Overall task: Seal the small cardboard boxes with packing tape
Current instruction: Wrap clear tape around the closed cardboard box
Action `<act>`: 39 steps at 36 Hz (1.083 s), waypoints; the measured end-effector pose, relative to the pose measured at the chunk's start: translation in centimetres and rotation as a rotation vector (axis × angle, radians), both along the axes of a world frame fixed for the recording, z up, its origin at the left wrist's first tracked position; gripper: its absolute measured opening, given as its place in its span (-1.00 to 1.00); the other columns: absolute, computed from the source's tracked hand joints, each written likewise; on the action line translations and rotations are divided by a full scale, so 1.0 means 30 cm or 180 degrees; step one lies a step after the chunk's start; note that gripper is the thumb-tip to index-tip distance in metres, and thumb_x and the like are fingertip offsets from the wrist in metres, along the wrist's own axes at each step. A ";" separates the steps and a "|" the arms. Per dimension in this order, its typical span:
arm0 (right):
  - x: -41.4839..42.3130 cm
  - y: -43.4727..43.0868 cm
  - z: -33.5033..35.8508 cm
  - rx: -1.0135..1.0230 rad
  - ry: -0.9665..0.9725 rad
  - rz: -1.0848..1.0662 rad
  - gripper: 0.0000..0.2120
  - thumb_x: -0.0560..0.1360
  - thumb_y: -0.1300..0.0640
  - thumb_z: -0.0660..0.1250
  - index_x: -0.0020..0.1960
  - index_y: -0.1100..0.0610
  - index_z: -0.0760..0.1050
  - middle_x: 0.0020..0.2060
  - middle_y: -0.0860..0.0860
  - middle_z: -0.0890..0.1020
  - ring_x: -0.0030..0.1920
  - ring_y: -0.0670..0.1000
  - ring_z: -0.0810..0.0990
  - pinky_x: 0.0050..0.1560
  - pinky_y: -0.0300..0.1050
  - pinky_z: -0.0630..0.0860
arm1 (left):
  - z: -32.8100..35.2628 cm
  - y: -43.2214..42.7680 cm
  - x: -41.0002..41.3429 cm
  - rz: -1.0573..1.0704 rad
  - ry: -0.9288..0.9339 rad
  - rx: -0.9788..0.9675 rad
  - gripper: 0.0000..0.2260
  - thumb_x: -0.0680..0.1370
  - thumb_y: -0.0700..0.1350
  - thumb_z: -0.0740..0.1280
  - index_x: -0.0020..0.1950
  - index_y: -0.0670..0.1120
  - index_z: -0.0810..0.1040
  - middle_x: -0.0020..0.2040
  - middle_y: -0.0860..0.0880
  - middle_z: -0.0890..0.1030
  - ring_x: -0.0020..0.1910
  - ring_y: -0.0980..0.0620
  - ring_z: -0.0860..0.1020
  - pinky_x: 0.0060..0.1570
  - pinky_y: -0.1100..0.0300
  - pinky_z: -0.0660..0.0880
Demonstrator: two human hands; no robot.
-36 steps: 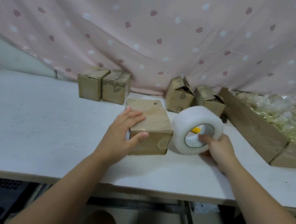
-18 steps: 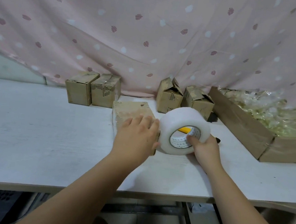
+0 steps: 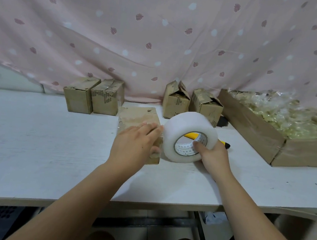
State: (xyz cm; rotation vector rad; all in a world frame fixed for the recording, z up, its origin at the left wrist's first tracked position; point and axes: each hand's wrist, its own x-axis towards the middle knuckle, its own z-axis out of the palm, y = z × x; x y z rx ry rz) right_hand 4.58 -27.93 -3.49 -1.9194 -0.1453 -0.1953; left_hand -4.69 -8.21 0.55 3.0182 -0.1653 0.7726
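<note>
A small cardboard box [image 3: 136, 116] lies flat on the white table [image 3: 36, 137] in front of me. My left hand [image 3: 135, 143] rests on its near top, fingers straight and spread flat. Right beside the box stands a wide roll of clear packing tape [image 3: 188, 136] on its edge. My right hand [image 3: 213, 155] grips the roll, with the thumb hooked inside its core. The box's near end is hidden under my left hand.
Two small boxes [image 3: 93, 98] stand at the back left, two more [image 3: 192, 105] with loose flaps at the back centre. A yellow-and-black cutter [image 3: 223, 144] lies behind the roll. A large carton [image 3: 259, 133] of plastic packets fills the right. A pink curtain [image 3: 162, 33] hangs behind.
My left hand went from gripping the box's near corner to lying flat on its top. The tape roll has drawn close against the box's right side.
</note>
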 end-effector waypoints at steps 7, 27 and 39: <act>-0.016 0.007 0.008 0.0000 -0.0089 -0.0018 -0.92 0.51 0.15 0.39 -0.09 0.01 0.50 -0.20 -0.07 0.60 -0.09 0.00 0.57 -0.09 -0.08 0.48 | -0.018 0.027 0.012 0.0013 -0.0454 0.0281 -0.48 0.14 0.09 0.64 0.06 -0.01 0.68 -0.01 0.08 0.68 -0.15 -0.01 0.68 -0.44 0.22 0.52; -0.097 0.144 0.447 -0.0729 -0.1297 0.0130 -0.54 0.33 -0.30 0.43 -0.12 0.08 0.46 -0.29 -0.06 0.56 -0.25 -0.02 0.52 -0.25 -0.03 0.43 | -0.055 0.012 -0.013 -0.0251 -0.0623 -0.3012 -0.49 0.48 0.10 0.38 0.40 0.16 0.34 0.22 0.19 0.40 0.17 0.23 0.43 0.08 0.30 0.44; -0.098 0.261 0.378 0.0074 -0.0659 0.0747 -0.76 0.38 0.02 0.50 0.01 -0.03 0.54 -0.15 -0.09 0.63 -0.10 -0.06 0.60 0.00 0.06 0.56 | -0.093 0.092 0.026 -0.0625 -0.0240 -0.3570 -0.41 0.26 0.34 0.36 0.22 0.22 0.28 0.21 0.18 0.44 0.28 0.15 0.41 0.28 0.10 0.39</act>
